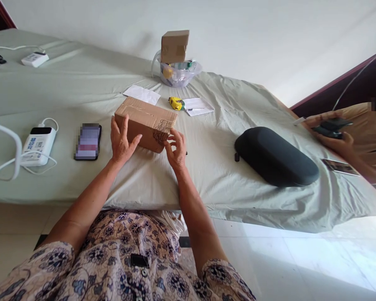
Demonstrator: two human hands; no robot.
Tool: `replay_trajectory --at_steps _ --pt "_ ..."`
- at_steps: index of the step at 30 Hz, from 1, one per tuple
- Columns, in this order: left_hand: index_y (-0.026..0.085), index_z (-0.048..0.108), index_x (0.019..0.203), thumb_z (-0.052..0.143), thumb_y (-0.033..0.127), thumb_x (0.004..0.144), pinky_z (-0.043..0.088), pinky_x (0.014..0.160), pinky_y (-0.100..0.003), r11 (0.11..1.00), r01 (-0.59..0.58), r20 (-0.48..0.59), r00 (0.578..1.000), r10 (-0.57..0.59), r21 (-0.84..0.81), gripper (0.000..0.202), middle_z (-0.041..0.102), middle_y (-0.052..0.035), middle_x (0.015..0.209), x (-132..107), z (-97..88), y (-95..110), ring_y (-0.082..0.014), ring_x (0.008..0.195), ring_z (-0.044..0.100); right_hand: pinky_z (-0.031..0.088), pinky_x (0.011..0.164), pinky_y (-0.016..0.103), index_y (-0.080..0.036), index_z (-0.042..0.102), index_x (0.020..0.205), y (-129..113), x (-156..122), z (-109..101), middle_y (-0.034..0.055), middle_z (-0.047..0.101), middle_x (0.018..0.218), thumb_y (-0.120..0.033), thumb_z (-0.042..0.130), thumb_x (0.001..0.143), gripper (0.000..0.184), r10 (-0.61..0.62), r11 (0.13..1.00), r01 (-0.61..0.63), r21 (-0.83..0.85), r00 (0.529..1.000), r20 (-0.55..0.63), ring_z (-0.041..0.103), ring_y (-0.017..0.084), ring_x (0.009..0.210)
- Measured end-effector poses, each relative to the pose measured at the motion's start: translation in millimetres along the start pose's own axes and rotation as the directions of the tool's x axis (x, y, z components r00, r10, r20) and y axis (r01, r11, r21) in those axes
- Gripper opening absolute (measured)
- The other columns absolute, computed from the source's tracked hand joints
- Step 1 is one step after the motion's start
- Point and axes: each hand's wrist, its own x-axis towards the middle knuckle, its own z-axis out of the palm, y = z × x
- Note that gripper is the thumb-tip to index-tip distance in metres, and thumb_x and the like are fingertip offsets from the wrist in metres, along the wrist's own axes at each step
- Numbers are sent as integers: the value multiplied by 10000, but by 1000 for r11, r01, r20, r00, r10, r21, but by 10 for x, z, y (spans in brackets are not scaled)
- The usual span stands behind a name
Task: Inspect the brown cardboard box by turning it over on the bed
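A brown cardboard box (pixel 144 121) sits on the cloth-covered table in front of me, with dark scribbled lines on its right part. My left hand (pixel 121 142) grips its left end, fingers spread around the corner and thumb against the front face. At the right end, my right hand (pixel 176 148) has its thumb and curled fingers at the front corner. Behind the box lie a white sheet of paper (pixel 142 94), a yellow tape measure (pixel 176 103) and a white envelope-like paper (pixel 200 109) with a pen (pixel 196 109) on it.
A phone (pixel 88 142) and a white power bank (pixel 39 146) with cables are on the left. At the back, a plastic basket (pixel 188 77) carries a smaller box (pixel 174 47). A black case (pixel 277 156) lies right, near another person's hands (pixel 335 138) holding a dark object.
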Motion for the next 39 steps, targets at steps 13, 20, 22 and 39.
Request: replay_trajectory --at_steps 13,20,22,39 --pt "265 484 1466 456 640 958 305 1233 -547 946 -288 44 954 298 -151 632 147 -155 1708 -138 153 168 -360 1568 244 613 799 294 -236 669 1323 -336 -84 176 85 761 960 -313 373 1041 416 -105 979 147 -145 959 264 708 162 823" --pt "227 541 1389 431 574 995 347 1216 -536 959 -257 16 965 261 -122 536 229 -170 1680 -125 131 236 -343 1542 312 532 715 211 -259 733 1243 -348 -42 114 38 753 870 -338 389 1048 403 -141 944 186 -273 974 176 671 109 726" --pt "224 543 1378 426 556 1001 345 1219 -535 961 -252 21 966 256 -117 515 242 -168 1676 -122 110 237 -335 1540 319 528 692 219 -236 731 1243 -317 -31 86 42 741 845 -370 386 1047 419 -111 951 138 -278 988 112 664 114 707" --pt "219 522 1351 467 648 947 471 1122 -441 961 -160 69 981 180 -226 592 355 -180 1617 -63 0 206 -301 1461 434 504 672 288 -214 747 1062 95 18 24 19 648 749 -600 503 943 473 246 969 -246 -39 969 0 589 146 671"
